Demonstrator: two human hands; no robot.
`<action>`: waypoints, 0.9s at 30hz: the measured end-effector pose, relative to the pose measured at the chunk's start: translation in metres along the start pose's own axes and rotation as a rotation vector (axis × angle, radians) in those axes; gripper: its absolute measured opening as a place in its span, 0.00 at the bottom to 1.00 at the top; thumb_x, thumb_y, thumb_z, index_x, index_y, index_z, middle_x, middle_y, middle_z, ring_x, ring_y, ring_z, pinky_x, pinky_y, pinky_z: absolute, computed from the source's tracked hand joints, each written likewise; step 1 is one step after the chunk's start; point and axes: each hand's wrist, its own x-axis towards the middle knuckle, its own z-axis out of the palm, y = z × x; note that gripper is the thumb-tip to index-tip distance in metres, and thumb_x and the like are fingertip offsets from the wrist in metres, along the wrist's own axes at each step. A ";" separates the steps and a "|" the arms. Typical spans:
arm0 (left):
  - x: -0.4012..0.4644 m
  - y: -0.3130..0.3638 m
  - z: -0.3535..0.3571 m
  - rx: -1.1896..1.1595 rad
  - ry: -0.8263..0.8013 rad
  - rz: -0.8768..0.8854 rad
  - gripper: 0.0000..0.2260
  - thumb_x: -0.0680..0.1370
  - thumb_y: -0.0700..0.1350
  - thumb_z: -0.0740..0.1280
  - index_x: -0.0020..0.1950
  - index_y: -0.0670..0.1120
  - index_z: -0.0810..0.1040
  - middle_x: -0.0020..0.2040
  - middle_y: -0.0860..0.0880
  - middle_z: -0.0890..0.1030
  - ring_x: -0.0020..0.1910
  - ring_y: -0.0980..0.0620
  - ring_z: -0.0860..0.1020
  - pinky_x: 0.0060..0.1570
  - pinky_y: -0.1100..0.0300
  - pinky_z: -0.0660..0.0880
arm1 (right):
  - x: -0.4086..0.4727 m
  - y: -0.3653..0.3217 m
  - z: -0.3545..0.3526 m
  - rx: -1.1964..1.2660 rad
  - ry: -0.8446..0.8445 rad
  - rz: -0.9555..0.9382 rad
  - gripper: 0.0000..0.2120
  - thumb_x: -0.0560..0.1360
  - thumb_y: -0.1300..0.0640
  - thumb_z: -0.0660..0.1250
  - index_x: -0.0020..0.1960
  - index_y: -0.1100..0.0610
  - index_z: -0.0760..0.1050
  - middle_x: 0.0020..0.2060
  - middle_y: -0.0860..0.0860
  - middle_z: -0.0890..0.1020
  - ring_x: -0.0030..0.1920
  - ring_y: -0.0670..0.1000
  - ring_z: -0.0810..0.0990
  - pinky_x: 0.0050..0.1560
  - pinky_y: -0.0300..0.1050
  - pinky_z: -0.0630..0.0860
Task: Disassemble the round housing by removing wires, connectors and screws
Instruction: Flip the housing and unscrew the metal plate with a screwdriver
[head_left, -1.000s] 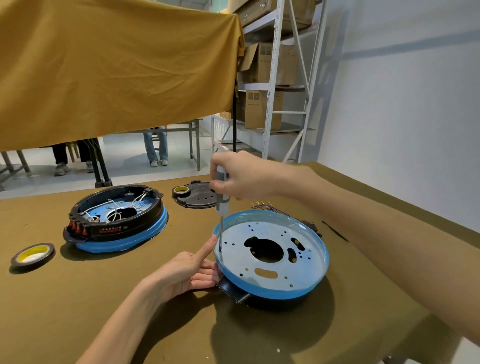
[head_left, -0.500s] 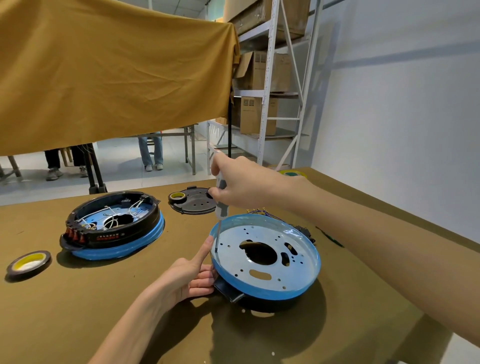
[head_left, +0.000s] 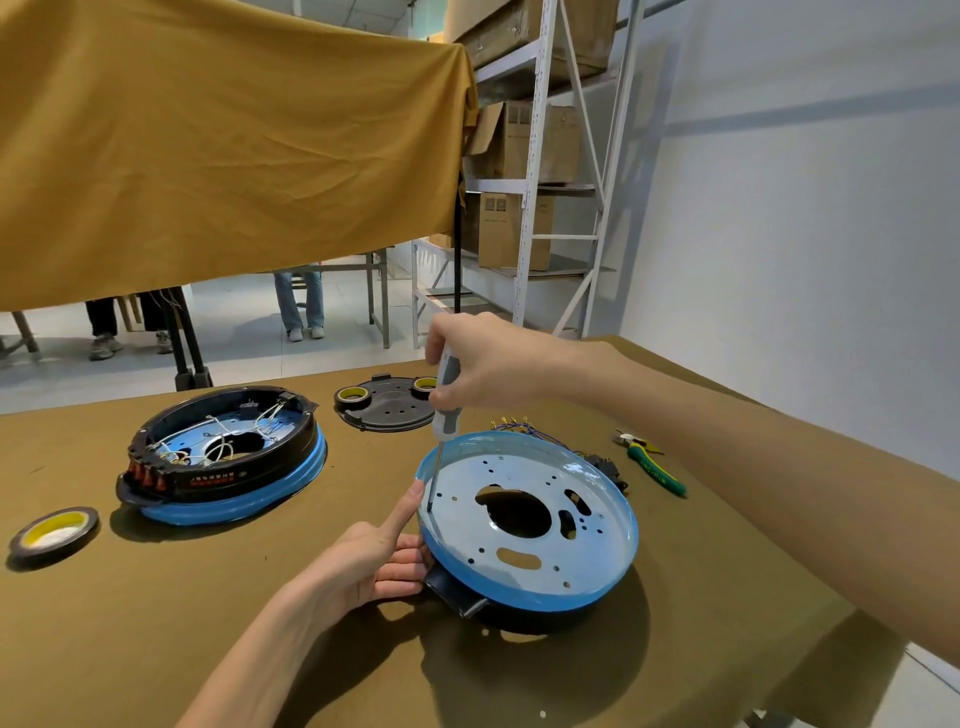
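The round housing (head_left: 524, 525) lies in front of me, a pale metal plate with several holes inside a blue rim, on a black base. My right hand (head_left: 483, 364) grips a grey screwdriver (head_left: 445, 410) held upright, its tip set on the plate near the left rim. My left hand (head_left: 374, 558) holds the housing's left edge, with its forefinger stretched up beside the screwdriver shaft. Blue and yellow wires (head_left: 519, 426) stick out behind the far rim.
A second round housing (head_left: 223, 457) with white wires inside sits at the left. A black cover plate (head_left: 389, 405) with tape rolls lies behind. Another tape roll (head_left: 54, 535) is at far left. Green-handled pliers (head_left: 652, 465) lie at the right. A shelving rack stands beyond the table.
The view has tilted and shifted slightly, bringing the pliers into sight. My right hand stays on the screwdriver at the same spot and my left hand has not moved on the rim.
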 end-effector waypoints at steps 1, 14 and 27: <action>-0.001 0.001 0.001 0.002 0.001 -0.001 0.47 0.57 0.78 0.68 0.56 0.39 0.83 0.46 0.41 0.88 0.45 0.45 0.88 0.40 0.55 0.84 | -0.001 0.000 -0.003 0.039 -0.032 -0.001 0.18 0.75 0.52 0.74 0.60 0.51 0.71 0.49 0.50 0.78 0.45 0.47 0.78 0.37 0.43 0.74; -0.008 0.003 0.002 0.005 -0.027 0.013 0.46 0.58 0.76 0.68 0.55 0.36 0.84 0.43 0.40 0.87 0.38 0.47 0.84 0.33 0.59 0.82 | -0.002 -0.003 0.005 -0.031 0.024 -0.011 0.17 0.77 0.51 0.72 0.61 0.54 0.71 0.47 0.50 0.78 0.44 0.48 0.78 0.39 0.45 0.78; -0.007 0.001 0.000 0.024 -0.033 0.032 0.45 0.59 0.77 0.67 0.55 0.38 0.83 0.44 0.41 0.88 0.39 0.49 0.86 0.36 0.59 0.82 | 0.006 -0.015 0.005 -0.073 0.037 -0.001 0.15 0.77 0.52 0.71 0.60 0.56 0.74 0.46 0.51 0.80 0.45 0.51 0.80 0.39 0.45 0.78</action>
